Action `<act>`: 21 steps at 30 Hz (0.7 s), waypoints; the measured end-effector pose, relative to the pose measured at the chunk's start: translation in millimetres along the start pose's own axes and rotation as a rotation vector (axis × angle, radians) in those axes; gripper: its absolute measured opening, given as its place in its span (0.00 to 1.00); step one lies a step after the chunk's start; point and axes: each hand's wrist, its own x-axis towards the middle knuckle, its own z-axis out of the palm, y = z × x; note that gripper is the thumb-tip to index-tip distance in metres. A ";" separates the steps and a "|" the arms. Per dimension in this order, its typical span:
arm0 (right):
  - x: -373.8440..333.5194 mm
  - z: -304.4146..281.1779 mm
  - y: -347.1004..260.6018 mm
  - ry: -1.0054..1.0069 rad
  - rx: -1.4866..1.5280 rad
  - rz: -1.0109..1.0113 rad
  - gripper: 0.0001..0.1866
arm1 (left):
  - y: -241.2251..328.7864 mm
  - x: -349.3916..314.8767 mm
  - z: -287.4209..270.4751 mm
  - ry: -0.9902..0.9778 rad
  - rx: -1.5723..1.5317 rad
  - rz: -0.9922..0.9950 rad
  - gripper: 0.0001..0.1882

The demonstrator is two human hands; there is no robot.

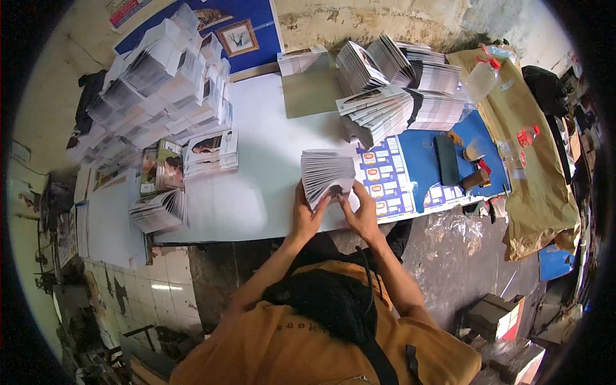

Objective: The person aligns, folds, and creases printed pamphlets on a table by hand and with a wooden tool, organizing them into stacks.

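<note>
Between my two hands, over the near edge of the white table [256, 160], is a stack of booklets [327, 172] with its far edges fanned out. My left hand [306, 213] grips the stack's left side, fingers wrapped round it. On the other side my right hand [361, 212] holds it too. Both thumbs press on the near part of the top cover, beside a dark printed picture. The undersides of the stack and most fingertips are hidden.
Tall piles of booklets [160, 83] rise at the far left, with smaller stacks [212, 154] before them. More fanned stacks [378, 106] stand far right of centre. Beyond them are a dark phone-like slab [446, 159], a plastic bottle [482, 78] and brown paper [545, 192].
</note>
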 end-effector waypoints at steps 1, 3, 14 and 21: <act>-3.9 1.5 1.1 -0.028 0.025 0.042 0.30 | -0.4 -5.9 -0.6 -0.064 -0.029 -0.015 0.32; -3.3 1.6 -10.6 -0.116 0.130 0.216 0.33 | -3.8 -7.6 0.5 -0.028 0.056 0.059 0.23; -16.0 11.4 2.1 0.011 0.140 0.177 0.27 | -10.4 -13.6 -7.2 -0.260 0.018 -0.097 0.43; -3.9 6.0 26.2 0.059 0.015 0.007 0.17 | 19.1 4.3 -2.4 -0.105 0.218 0.133 0.29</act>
